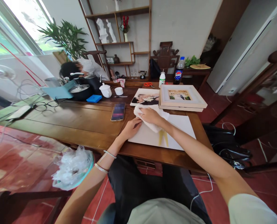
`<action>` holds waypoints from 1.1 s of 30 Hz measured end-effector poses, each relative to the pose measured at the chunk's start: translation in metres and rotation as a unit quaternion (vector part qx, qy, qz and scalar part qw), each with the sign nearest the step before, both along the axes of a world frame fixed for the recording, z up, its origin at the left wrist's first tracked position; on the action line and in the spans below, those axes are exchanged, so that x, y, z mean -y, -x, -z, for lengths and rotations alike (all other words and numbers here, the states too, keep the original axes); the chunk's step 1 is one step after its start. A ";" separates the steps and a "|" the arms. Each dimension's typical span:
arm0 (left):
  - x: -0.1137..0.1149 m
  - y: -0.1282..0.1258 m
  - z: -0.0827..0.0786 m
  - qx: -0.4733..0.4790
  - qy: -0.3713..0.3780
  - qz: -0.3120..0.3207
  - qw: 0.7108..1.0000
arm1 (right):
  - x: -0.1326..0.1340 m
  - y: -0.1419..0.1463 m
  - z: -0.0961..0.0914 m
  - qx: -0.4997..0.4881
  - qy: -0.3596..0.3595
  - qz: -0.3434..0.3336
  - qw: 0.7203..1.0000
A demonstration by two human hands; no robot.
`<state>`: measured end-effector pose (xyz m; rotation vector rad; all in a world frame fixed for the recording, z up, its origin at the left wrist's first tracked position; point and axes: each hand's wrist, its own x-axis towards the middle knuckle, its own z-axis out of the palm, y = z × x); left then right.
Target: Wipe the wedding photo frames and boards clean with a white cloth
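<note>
A white cloth lies bunched over a flat white board at the table's front edge. My right hand presses down on the cloth with its fingers gripping it, near the board's upper left. At the board's left edge rests my left hand, fingers stretched out and holding nothing. Yellowish marks show on the board just below the cloth. Behind the cloth lies a photo print, partly under a stack of framed pictures. The cloth hides part of the board.
A phone lies left of my hands on the wooden table. Farther back are a white teapot, a small cup, orange scissors, a small white bottle and a cola bottle. Another person leans at the far left.
</note>
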<state>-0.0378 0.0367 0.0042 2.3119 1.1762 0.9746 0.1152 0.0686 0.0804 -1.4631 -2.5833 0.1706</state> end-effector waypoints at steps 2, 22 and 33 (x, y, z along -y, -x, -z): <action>0.000 0.000 0.001 0.002 0.002 -0.005 1.000 | 0.007 -0.006 -0.001 0.013 -0.009 0.010 1.000; 0.002 -0.002 0.000 0.036 0.037 0.000 0.999 | 0.155 -0.036 0.022 0.030 -0.062 -0.148 0.987; 0.002 -0.002 -0.002 0.030 0.028 -0.007 0.999 | 0.032 -0.046 0.018 0.103 -0.068 -0.007 0.992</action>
